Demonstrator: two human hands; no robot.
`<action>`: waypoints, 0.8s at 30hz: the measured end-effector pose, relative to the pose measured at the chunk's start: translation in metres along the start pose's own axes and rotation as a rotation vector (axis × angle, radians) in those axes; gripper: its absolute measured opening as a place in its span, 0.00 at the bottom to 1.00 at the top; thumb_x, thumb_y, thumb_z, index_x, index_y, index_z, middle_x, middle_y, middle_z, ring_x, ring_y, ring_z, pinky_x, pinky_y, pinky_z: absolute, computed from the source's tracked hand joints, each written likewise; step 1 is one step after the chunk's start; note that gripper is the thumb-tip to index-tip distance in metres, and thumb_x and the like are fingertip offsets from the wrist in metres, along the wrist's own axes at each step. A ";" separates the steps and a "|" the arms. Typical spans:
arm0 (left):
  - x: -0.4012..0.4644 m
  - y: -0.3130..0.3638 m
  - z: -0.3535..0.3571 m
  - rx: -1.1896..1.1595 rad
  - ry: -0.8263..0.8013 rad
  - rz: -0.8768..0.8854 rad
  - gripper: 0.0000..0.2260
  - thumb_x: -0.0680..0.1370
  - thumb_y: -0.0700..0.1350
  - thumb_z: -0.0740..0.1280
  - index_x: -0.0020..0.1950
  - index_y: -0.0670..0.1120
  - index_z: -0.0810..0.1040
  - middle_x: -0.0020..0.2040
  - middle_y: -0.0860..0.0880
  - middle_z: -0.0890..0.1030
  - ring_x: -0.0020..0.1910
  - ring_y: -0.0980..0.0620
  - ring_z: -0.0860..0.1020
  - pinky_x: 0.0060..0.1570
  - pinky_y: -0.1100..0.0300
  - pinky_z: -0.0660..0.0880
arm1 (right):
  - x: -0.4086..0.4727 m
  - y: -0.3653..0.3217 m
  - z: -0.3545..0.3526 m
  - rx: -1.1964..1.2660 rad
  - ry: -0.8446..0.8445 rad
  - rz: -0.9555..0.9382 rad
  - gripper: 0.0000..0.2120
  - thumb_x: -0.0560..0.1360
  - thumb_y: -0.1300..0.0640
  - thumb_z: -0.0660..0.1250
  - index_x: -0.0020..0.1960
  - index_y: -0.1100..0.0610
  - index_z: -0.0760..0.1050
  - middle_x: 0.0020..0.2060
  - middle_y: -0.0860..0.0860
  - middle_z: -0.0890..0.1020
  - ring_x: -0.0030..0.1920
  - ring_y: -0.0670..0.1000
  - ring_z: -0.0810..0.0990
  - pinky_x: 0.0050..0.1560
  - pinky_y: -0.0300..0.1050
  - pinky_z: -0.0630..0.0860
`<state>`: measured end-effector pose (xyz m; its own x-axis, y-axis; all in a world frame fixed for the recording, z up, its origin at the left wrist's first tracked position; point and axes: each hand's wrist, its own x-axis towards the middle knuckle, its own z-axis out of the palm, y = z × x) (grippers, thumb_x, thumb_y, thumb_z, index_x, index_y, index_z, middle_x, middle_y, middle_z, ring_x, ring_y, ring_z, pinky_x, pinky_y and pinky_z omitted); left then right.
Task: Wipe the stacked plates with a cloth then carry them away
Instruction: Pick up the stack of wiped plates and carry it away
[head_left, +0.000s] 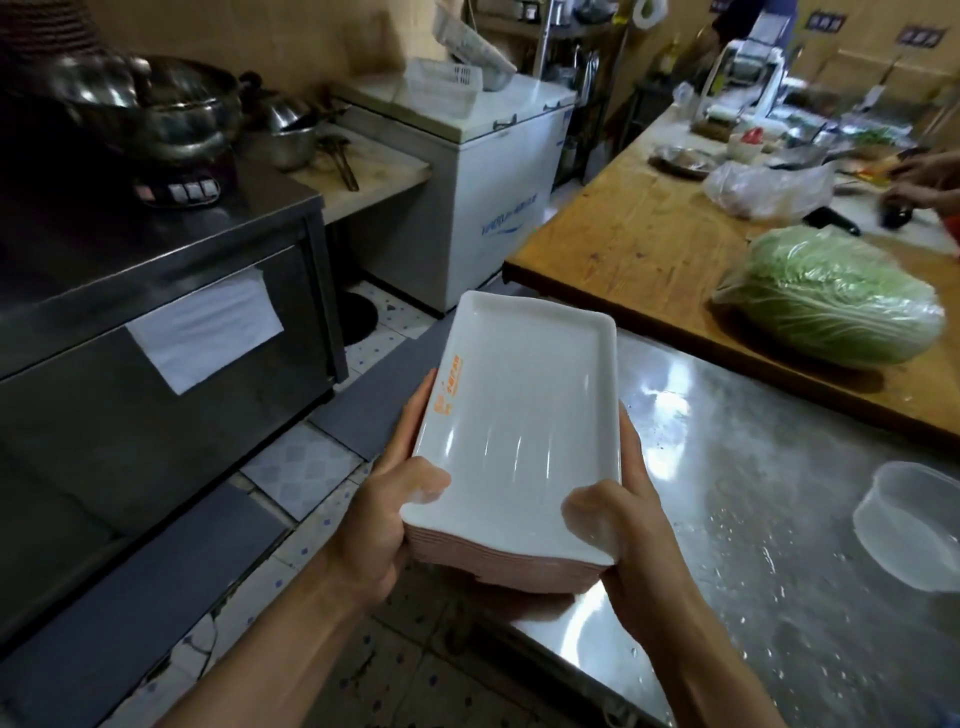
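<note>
Plates (519, 415) over wet steel counter (753, 493) — cluttered kitchen.

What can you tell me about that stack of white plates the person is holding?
The stack of plates is a pile of glossy white rectangular dishes with rounded corners and raised rims, plastic or ceramic by the look. The top one shows small orange print along its left edge and appears bare. The left hand and right hand grip the near corners, thumbs on the top rim, fingers underneath. The stack is held roughly level above the edge of the wet steel counter, apparently lifted off it.
</note>
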<state>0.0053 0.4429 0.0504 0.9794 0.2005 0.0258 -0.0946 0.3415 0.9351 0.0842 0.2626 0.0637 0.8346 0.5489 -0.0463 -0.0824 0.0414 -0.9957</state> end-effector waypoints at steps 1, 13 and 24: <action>-0.002 0.010 0.001 -0.002 0.007 0.027 0.32 0.69 0.41 0.60 0.71 0.63 0.64 0.63 0.51 0.78 0.60 0.46 0.78 0.50 0.53 0.78 | 0.001 -0.009 0.004 -0.001 -0.011 -0.023 0.40 0.61 0.60 0.59 0.68 0.33 0.61 0.56 0.47 0.79 0.53 0.53 0.80 0.40 0.43 0.77; 0.022 0.094 -0.057 0.058 0.030 0.267 0.35 0.65 0.46 0.64 0.71 0.65 0.63 0.67 0.53 0.74 0.65 0.47 0.73 0.59 0.47 0.74 | 0.067 -0.070 0.082 0.010 -0.063 -0.201 0.39 0.61 0.61 0.59 0.69 0.35 0.64 0.58 0.44 0.78 0.55 0.49 0.79 0.42 0.43 0.78; 0.136 0.165 -0.223 0.141 0.001 0.224 0.34 0.67 0.41 0.60 0.72 0.63 0.62 0.64 0.53 0.77 0.62 0.48 0.76 0.57 0.50 0.76 | 0.222 -0.076 0.208 -0.003 -0.005 -0.288 0.39 0.60 0.62 0.60 0.69 0.38 0.65 0.57 0.47 0.78 0.53 0.50 0.79 0.39 0.41 0.77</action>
<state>0.0826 0.7316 0.1293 0.9367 0.2577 0.2372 -0.2828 0.1572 0.9462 0.1623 0.5553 0.1458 0.8205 0.5194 0.2388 0.1591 0.1938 -0.9681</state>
